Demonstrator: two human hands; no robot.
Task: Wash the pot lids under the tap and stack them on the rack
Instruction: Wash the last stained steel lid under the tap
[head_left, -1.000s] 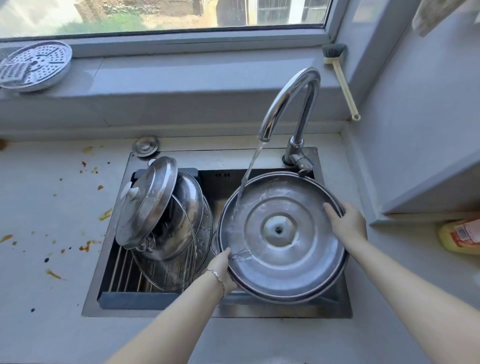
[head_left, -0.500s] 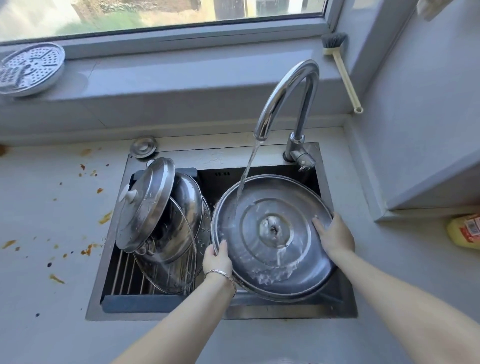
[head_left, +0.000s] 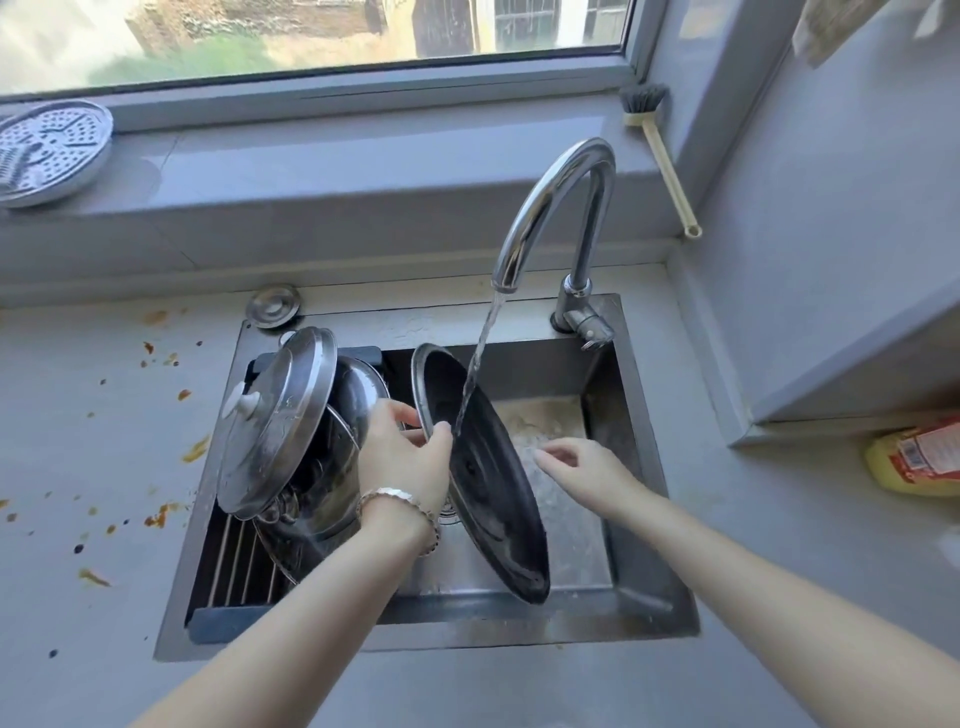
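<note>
Large lid (head_left: 488, 483) held on edge by 1 hand in the sink (head_left: 644, 457), under the running tap (head_left: 550, 208).
The left hand (head_left: 405, 462) grips the lid's upper rim, thumb on the dark inner face, fingers curled behind; the water (head_left: 480, 358) strikes that face near the thumb. The right hand (head_left: 582, 467) hangs open just beside the lid, fingers loose, holding nothing. Other lids (head_left: 280, 415) lean stacked on the rack (head_left: 234, 566) in the sink's left half. A brush (head_left: 660, 156) leans in the window corner.

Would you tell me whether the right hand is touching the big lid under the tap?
Apart. The head view shows the right hand open beside the big lid, sink floor visible between them; only the left hand grips its rim.
</note>
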